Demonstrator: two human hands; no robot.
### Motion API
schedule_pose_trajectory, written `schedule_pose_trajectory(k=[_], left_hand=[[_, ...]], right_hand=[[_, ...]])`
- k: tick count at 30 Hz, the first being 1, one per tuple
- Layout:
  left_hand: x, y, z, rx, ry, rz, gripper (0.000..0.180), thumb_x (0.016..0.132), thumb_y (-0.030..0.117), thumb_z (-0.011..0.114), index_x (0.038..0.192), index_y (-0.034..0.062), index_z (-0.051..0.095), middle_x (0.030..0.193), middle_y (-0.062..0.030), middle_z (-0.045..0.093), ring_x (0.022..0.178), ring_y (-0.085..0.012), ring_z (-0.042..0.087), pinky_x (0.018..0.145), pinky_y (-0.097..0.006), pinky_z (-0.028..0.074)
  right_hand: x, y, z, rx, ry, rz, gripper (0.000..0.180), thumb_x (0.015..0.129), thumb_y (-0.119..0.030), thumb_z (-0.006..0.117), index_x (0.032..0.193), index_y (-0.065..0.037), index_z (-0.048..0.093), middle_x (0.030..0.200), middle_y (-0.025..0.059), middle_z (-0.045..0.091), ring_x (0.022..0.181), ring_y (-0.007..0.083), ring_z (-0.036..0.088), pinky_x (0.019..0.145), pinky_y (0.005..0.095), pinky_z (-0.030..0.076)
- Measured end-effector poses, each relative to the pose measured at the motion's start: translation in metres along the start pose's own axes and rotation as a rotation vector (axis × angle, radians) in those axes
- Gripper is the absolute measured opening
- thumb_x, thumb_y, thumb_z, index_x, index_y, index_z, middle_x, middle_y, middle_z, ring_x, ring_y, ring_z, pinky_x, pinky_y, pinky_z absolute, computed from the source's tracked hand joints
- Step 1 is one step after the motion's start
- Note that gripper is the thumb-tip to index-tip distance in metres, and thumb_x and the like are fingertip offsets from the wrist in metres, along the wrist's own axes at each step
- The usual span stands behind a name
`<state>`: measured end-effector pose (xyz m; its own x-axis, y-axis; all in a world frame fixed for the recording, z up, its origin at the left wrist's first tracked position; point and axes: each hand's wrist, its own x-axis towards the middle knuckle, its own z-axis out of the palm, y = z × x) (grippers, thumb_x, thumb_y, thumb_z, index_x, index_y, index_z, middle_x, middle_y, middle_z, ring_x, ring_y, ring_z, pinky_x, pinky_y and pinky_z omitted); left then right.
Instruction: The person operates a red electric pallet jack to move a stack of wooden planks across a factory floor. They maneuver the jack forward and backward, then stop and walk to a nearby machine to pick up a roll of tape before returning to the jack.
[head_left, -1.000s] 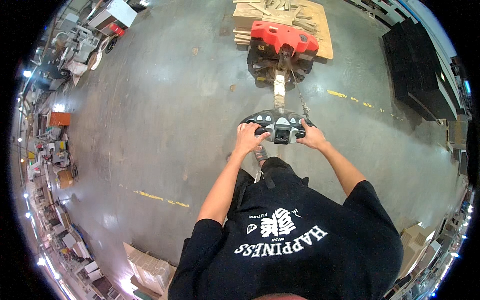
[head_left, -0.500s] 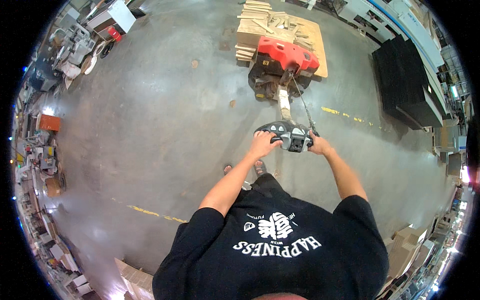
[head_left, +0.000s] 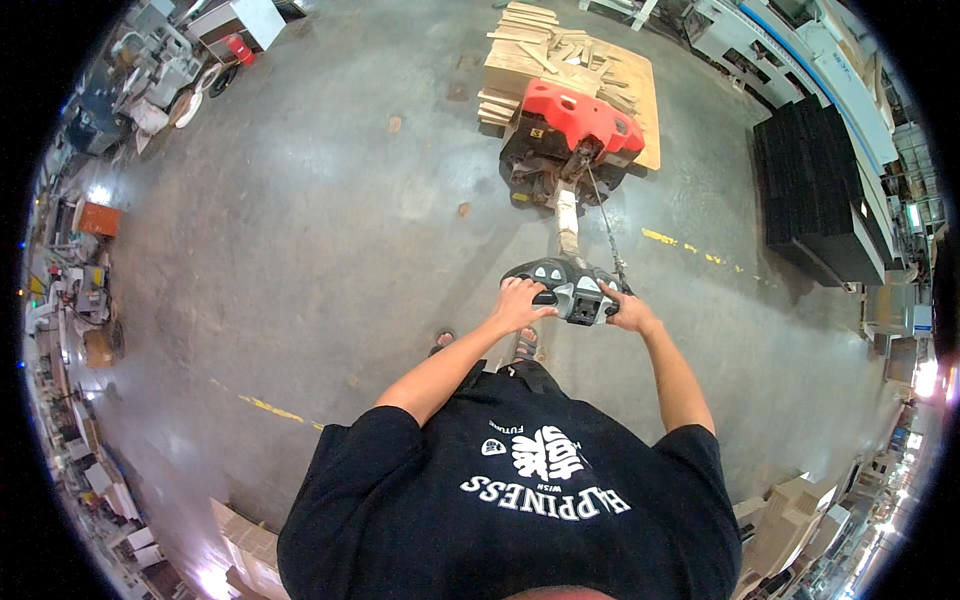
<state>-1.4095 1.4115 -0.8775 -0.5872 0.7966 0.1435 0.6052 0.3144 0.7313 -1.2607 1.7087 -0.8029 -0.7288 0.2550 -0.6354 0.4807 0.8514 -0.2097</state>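
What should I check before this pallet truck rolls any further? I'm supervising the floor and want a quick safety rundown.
1. Left hand on the tiller handle: ok, wrapped round its left grip.
2. Right hand on the handle: ok, closed on its right grip.
3. Load of wooden boards sits behind the red pallet truck: ok, stacked, though loose pieces lie uneven on top.
4. Feet clear of the truck: ok, the sandalled foot is well back.
5. Concrete floor around the truck: ok, only small marks.
6. Path behind the person: cannot tell, outside the view.
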Motion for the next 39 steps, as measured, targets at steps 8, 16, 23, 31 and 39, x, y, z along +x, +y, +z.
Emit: schedule_pose_trajectory(k=[8, 16, 23, 31, 39], left_hand=[[-0.002, 0.012, -0.005, 0.027, 0.013, -0.009, 0.064, 0.081, 0.064, 0.075, 0.114, 0.0094, 0.074, 0.103, -0.0115, 0.068, 0.106, -0.0321, 0.062, 0.104, -0.048, 0.04], [-0.004, 0.011, -0.015, 0.026, 0.008, -0.044, 0.061, 0.081, 0.063, 0.075, 0.111, 0.0106, 0.074, 0.102, -0.0105, 0.068, 0.106, -0.0313, 0.063, 0.105, -0.048, 0.04], [-0.002, 0.014, -0.017, 0.052, -0.004, -0.048, 0.059, 0.083, 0.062, 0.076, 0.111, 0.0106, 0.074, 0.104, -0.0102, 0.069, 0.108, -0.0308, 0.062, 0.106, -0.047, 0.039], [0.001, 0.002, -0.017, 0.028, -0.008, -0.049, 0.062, 0.084, 0.064, 0.073, 0.112, 0.0092, 0.074, 0.108, -0.0117, 0.07, 0.11, -0.0306, 0.062, 0.108, -0.047, 0.037], [-0.003, -0.003, -0.008, 0.081, 0.009, -0.065, 0.059, 0.086, 0.061, 0.073, 0.113, 0.0088, 0.073, 0.109, -0.011, 0.07, 0.112, -0.0309, 0.062, 0.108, -0.047, 0.038]], right_hand=[[-0.006, 0.008, 0.001, 0.123, 0.012, -0.034, 0.099, 0.072, -0.028, 0.081, 0.16, -0.042, 0.037, 0.123, 0.0242, 0.071, 0.108, 0.0425, 0.069, 0.096, 0.0481, 0.055], [-0.009, -0.013, -0.005, 0.022, 0.042, -0.045, 0.103, 0.073, -0.025, 0.079, 0.162, -0.044, 0.031, 0.124, 0.0228, 0.071, 0.109, 0.0432, 0.069, 0.096, 0.0488, 0.055], [0.005, 0.002, 0.003, 0.046, 0.002, -0.091, 0.103, 0.074, -0.027, 0.078, 0.163, -0.045, 0.028, 0.119, 0.0247, 0.072, 0.108, 0.0435, 0.069, 0.096, 0.0505, 0.055], [0.01, -0.007, 0.0, 0.085, -0.039, -0.085, 0.105, 0.075, -0.024, 0.078, 0.164, -0.04, 0.026, 0.117, 0.0251, 0.072, 0.108, 0.0419, 0.069, 0.096, 0.0489, 0.054], [0.015, -0.013, 0.003, 0.083, -0.052, -0.09, 0.104, 0.075, -0.025, 0.079, 0.165, -0.037, 0.027, 0.12, 0.0251, 0.072, 0.11, 0.0428, 0.068, 0.099, 0.0492, 0.054]])
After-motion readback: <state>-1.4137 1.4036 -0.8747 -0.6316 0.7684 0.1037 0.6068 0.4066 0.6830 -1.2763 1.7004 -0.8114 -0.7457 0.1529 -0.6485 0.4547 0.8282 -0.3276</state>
